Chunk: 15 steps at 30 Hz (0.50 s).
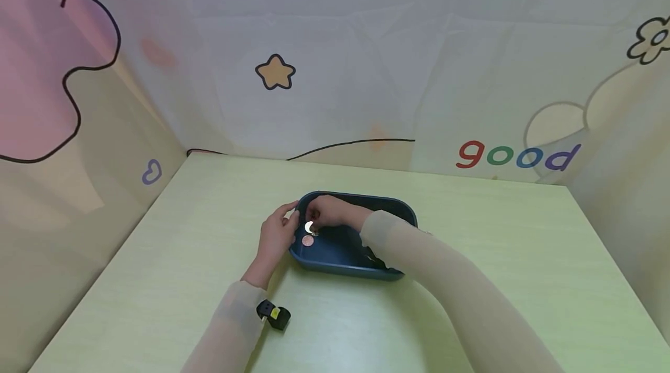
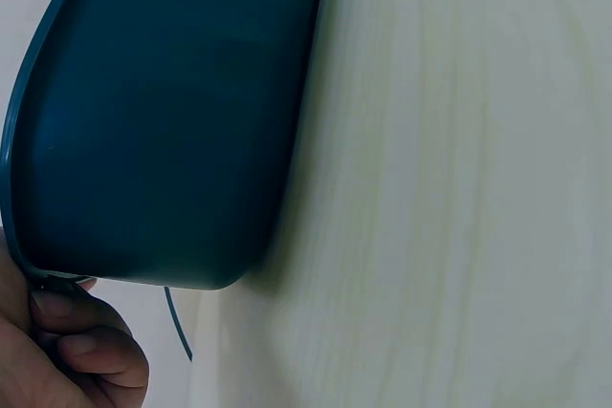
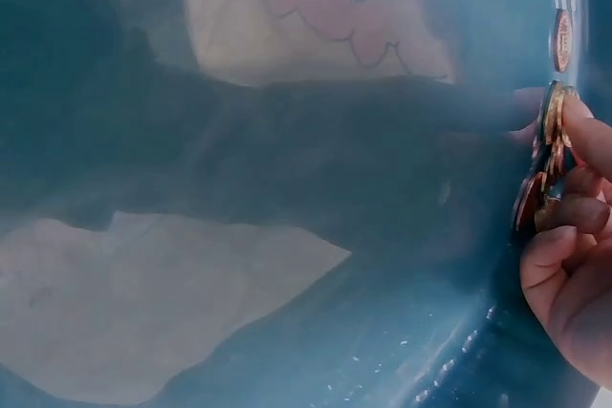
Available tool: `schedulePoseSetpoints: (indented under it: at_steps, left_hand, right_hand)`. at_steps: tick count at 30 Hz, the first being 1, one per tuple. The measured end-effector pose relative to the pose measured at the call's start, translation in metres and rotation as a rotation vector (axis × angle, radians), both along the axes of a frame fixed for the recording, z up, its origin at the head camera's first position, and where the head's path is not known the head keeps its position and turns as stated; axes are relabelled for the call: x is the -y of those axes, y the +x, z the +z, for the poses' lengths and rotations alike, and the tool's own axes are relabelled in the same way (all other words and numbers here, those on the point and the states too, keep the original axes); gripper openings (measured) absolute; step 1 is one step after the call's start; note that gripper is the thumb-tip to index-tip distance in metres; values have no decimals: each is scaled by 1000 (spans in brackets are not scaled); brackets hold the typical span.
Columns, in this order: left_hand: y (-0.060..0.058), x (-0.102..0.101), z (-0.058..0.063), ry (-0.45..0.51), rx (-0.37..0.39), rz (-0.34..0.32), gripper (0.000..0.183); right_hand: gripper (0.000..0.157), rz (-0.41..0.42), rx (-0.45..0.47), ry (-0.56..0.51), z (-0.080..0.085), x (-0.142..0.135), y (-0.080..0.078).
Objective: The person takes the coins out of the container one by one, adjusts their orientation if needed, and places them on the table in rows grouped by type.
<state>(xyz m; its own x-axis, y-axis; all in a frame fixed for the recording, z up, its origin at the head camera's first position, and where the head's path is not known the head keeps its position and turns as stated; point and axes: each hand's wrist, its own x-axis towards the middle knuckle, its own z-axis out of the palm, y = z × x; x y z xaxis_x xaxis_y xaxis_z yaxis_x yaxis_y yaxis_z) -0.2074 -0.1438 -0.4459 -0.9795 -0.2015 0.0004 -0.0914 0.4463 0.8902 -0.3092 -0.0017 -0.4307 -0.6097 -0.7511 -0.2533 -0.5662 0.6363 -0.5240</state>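
Observation:
A dark blue tray (image 1: 335,271) with raised walls sits on the table. At its left end my left hand (image 1: 276,237) grips the rim. The left wrist view shows curled fingers (image 2: 100,341) at the tray's edge (image 2: 115,281). Inside the left end, my right hand (image 1: 330,211) reaches down with bent fingers at some coins. A shiny pale gold coin (image 1: 310,227) is by its fingertips, and a copper-coloured coin (image 1: 307,241) lies nearer me. In the right wrist view several coins (image 3: 553,117) cluster at the right fingers (image 3: 579,131); another coin (image 3: 562,40) lies apart.
A pale wood-grain table (image 1: 497,280) surrounds the tray. Behind it hangs a printed cloth (image 1: 345,99), with more cloth at both sides. A small black device (image 1: 273,315) is strapped to my left wrist. My right sleeve (image 1: 439,268) crosses the tray's right end.

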Motion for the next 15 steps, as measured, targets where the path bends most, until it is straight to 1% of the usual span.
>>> schedulePoseSetpoints:
  at_steps: [3, 10, 13, 15]
  left_hand:
    - [0, 0, 0, -11, 0, 0, 39]
    - [0, 0, 0, -30, -9, 10, 38]
    - [0, 0, 0, -38, -11, 11, 38]
    - [-1, -1, 0, -36, -14, 7, 38]
  right_hand:
    - [9, -2, -16, 16, 1, 1, 0]
    - [16, 25, -43, 59, 8, 0, -3]
    - [18, 20, -28, 58, 13, -2, -4]
    - [18, 3, -5, 41, 18, -4, -5]
